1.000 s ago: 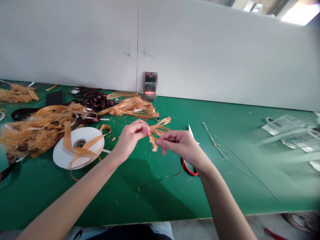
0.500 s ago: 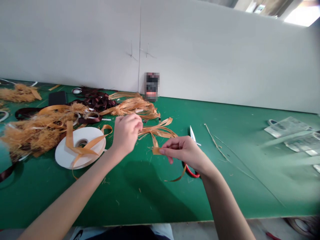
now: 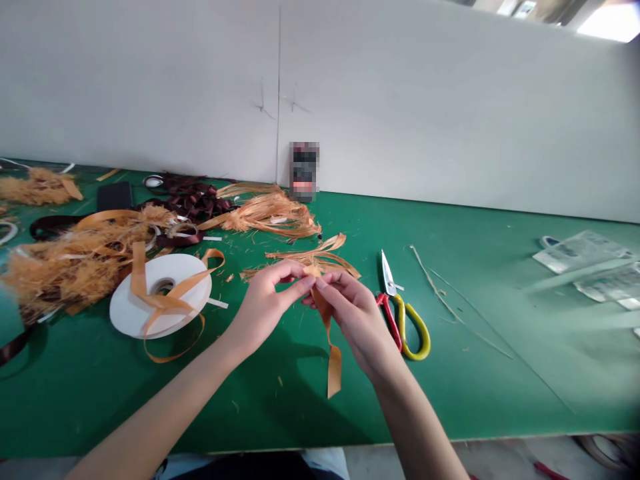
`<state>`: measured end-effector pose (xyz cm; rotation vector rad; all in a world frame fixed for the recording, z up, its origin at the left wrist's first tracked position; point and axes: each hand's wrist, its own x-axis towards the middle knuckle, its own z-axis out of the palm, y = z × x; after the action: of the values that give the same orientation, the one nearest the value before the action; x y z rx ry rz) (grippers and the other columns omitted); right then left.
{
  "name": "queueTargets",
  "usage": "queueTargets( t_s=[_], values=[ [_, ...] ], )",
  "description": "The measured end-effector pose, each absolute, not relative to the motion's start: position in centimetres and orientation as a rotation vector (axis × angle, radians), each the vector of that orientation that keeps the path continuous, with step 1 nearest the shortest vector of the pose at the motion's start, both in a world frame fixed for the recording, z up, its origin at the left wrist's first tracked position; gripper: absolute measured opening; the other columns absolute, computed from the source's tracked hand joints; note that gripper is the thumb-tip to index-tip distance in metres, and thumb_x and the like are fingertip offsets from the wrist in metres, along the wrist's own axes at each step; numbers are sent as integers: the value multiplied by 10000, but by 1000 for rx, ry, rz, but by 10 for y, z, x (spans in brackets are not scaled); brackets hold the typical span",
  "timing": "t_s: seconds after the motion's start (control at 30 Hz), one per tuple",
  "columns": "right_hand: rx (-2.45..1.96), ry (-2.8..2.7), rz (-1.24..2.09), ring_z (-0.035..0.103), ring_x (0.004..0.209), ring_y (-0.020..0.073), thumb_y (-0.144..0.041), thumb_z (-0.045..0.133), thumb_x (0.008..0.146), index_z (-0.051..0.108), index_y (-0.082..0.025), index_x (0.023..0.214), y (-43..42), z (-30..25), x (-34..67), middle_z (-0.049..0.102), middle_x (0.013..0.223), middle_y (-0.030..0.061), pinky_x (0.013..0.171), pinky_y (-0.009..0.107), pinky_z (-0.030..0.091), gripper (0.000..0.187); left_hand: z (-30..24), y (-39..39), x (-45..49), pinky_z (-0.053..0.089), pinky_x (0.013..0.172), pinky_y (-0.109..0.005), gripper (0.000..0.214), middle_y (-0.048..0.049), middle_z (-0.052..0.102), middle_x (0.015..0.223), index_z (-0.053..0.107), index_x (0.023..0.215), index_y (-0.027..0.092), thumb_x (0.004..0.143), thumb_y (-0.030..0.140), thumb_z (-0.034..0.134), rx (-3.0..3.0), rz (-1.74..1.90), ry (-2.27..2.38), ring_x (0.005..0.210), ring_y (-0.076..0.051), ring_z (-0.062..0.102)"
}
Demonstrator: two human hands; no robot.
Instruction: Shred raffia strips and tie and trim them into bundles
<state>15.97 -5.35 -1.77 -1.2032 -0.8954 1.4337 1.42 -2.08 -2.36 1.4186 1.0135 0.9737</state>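
Observation:
Between the fingertips of my left hand (image 3: 273, 303) and my right hand (image 3: 353, 313) is a strip of orange-tan ribbon (image 3: 335, 370). Both hands pinch its upper end, thumbs almost touching, while the lower end hangs twisted over the table. Just behind my fingers lie loose looped orange strands (image 3: 320, 253), partly hidden by the hands. Scissors (image 3: 393, 300) with one red and one yellow handle rest right of my right hand, blades pointing away. A white spool (image 3: 123, 310) wound about with orange ribbon lies left of my left hand.
Frayed orange fibre (image 3: 65, 273) and dark brown ribbon (image 3: 195, 200) heap up at the left, with a black flat object (image 3: 114, 197) behind. A pixelated box (image 3: 304, 171) stands against the white panel (image 3: 425, 100). Thin stalks (image 3: 440, 293) and clear plastic packets (image 3: 580, 252) lie rightward on the green table (image 3: 475, 393).
My left hand has come down and right to meet my right hand at the ribbon. My right hand has shifted slightly left, uncovering the scissors. The ribbon now hangs down between the hands.

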Motion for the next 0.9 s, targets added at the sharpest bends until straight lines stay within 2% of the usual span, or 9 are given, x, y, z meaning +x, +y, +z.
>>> queueTargets(
  t_s=[0.1,0.23,0.37,0.53,0.67,0.8,0.9],
  values=[
    [-1232,-853,1338,557,761,111,-364,719,739,604,-201,743,-57,-18,159,588,750,-23,729,231,440,200,-22,-24,15,421,817,-280,176,-7,653,870,661,768,195,821,363,654,1392,988,1021,865,-177,580],
    [-1201,-880,1343,568,876,145,-390,731,733,671,-211,811,-56,-14,159,633,868,5,823,262,443,204,-19,-26,13,410,819,-278,183,8,658,819,650,732,196,818,357,660,1444,904,991,856,-172,578],
    [-1144,-897,1314,581,902,156,-329,767,703,703,-211,722,-52,-12,159,646,887,17,851,275,450,136,-18,-28,12,405,809,-280,174,17,652,779,648,714,198,823,334,652,1461,875,966,830,-166,573],
    [-1121,-787,1280,566,850,132,-331,806,664,740,-224,714,-51,-15,162,658,854,2,822,263,442,135,-17,-29,10,381,751,-261,157,28,628,764,648,700,200,803,317,664,1386,872,975,787,-146,537],
    [-1092,-767,1208,556,812,104,-328,791,696,757,-224,734,-51,-18,168,666,828,-10,805,238,433,116,-17,-30,8,348,689,-249,179,37,559,689,610,639,187,782,282,661,1331,850,975,712,-124,472],
    [-1136,-810,1182,589,868,113,-360,747,748,768,-234,781,-52,-18,171,711,884,4,799,233,442,132,-17,-31,8,332,659,-244,171,32,543,698,616,655,188,771,304,665,1294,849,987,714,-122,449],
    [-1150,-921,1200,613,880,130,-313,771,711,758,-224,748,-55,-17,168,712,872,5,807,247,458,97,-15,-31,9,345,658,-239,179,31,551,694,620,653,187,772,312,667,1302,860,975,708,-119,459]
  ],
)
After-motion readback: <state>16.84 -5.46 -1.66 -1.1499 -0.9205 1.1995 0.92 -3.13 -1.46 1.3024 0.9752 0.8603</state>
